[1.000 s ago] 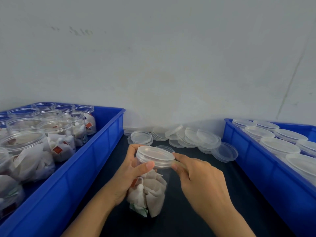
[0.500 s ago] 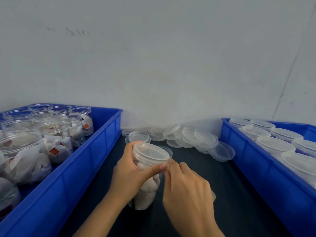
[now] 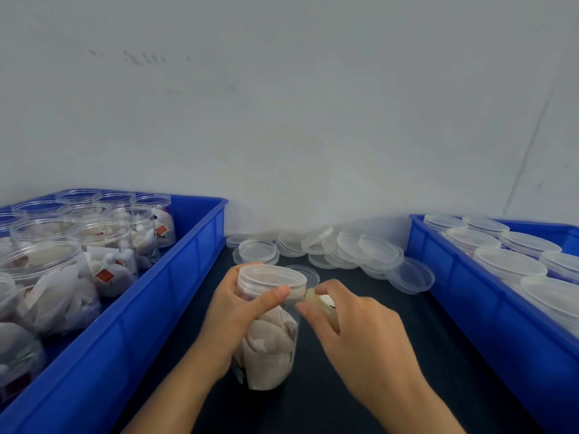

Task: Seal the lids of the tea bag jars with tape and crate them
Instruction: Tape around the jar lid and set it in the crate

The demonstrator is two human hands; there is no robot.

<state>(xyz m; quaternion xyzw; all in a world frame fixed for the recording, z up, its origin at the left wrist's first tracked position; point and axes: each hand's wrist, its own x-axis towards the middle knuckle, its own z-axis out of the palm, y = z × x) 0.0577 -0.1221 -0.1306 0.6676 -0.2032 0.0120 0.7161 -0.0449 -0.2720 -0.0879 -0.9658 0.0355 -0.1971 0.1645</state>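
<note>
A clear plastic jar (image 3: 269, 349) filled with white tea bags stands on the dark table, capped with a clear lid (image 3: 272, 277). My left hand (image 3: 238, 311) grips the jar just under the lid, thumb pressed across the rim. My right hand (image 3: 354, 327) holds a roll of clear tape (image 3: 321, 303) right beside the lid, fingers curled round it. The tape's end by the lid rim is too faint to make out.
A blue crate (image 3: 175, 277) on the left holds several unlidded jars of tea bags (image 3: 103, 245). A blue crate (image 3: 463, 296) on the right holds several lidded jars (image 3: 507, 261). Loose clear lids (image 3: 354, 249) lie piled against the grey wall behind the jar.
My right hand has pulled back from the lid's edge to the right, and the tape roll now shows in its fingers. The left hand keeps its grip on the jar.
</note>
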